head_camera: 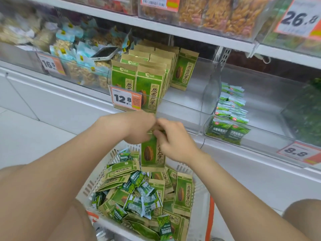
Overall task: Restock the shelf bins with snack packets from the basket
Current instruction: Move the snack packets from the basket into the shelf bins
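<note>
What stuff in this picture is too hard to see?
Head view only.
Packet top: hidden by the left hand and right hand gripping it.
Top price tag: cut off by the upper edge.
Far-left snacks: blurred.
Small print on the 12.8 tag: too small.

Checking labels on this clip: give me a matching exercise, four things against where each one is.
Things:
1. phone
2. seed packet
3. stacked small packets
4. basket

Places:
A. held by the left hand and right hand
B. in the right bin
C. lying on packets in the left bin
D. below both hands

Pairs: 1-C; 2-A; 3-B; 4-D
</note>
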Demonstrator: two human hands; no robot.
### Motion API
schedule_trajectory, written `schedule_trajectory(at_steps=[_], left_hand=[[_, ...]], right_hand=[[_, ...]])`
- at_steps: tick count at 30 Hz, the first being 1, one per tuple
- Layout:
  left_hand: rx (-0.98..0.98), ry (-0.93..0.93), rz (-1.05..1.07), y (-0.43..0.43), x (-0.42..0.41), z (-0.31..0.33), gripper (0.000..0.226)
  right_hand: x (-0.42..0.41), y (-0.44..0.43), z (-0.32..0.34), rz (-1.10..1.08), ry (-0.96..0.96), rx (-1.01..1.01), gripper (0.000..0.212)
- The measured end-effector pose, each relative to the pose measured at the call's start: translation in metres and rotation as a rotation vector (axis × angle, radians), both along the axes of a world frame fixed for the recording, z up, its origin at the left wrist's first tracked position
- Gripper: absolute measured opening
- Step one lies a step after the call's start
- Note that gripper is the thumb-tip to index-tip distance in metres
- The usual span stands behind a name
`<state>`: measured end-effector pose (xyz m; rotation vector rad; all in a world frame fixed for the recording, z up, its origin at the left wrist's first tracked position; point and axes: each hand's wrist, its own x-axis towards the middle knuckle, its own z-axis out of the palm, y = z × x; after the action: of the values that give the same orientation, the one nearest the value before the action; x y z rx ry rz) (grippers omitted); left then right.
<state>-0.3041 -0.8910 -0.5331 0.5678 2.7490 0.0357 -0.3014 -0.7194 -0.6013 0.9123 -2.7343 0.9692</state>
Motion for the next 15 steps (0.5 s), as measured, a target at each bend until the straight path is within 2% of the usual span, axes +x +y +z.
schedule_trajectory(at_steps=[2, 5, 7, 11, 15], left_hand=[[0.191, 0.019, 0.090, -0.007, 0.005, 0.014, 0.016], [0.752, -0.130, 0.335, -0.013, 0.014, 0.033, 0.011], [1.004, -0.185, 0.462, -0.013, 0.017, 0.041, 0.011], [1.242, -0.176, 0.650, -0.003, 0.017, 0.043, 0.010], [1.351, -0.155, 0.718, 0.002, 0.010, 0.040, 0.020]], right_hand=[[0.005, 0.002, 0.022, -0.049, 0.042, -0.122, 0.016], [0.012, 0.007, 0.041, -0.183, 0.070, -0.436, 0.023], [0.014, 0.007, 0.044, -0.260, 0.012, -0.576, 0.021], [0.012, 0.006, 0.041, -0.325, -0.091, -0.606, 0.019], [0.010, 0.005, 0.043, -0.372, -0.153, -0.648, 0.023]])
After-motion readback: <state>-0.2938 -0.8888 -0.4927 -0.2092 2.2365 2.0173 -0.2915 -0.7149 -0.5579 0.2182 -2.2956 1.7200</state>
